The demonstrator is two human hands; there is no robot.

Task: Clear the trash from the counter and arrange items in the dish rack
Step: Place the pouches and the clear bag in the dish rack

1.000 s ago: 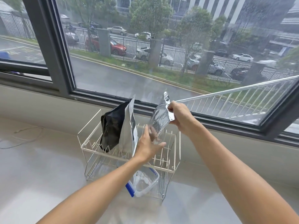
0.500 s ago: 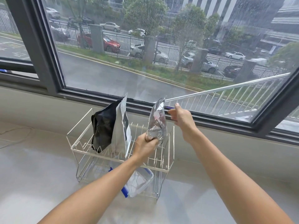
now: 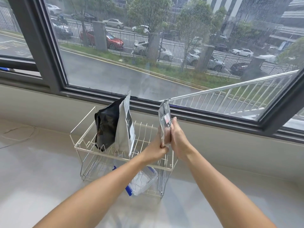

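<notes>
A white wire dish rack (image 3: 85,146) stands on the pale counter below the window. A black pouch (image 3: 107,124) and a white pouch (image 3: 124,127) stand upright in the left side of its top tier. A silver foil pouch (image 3: 165,116) is held upright over the rack's right side. My left hand (image 3: 157,147) grips its lower edge from the left. My right hand (image 3: 176,137) presses flat against its right face. A clear plastic container with blue clips (image 3: 143,181) lies in the rack's lower tier.
The window frame (image 3: 49,63) and its sill run right behind the rack. A thin cord (image 3: 19,135) lies on the counter at far left. The counter (image 3: 41,178) spreads out left and right of the rack.
My right hand has let go of the pouch's top and slid down to press its side. The silver pouch has gone from tilted to upright over the rack's right side.
</notes>
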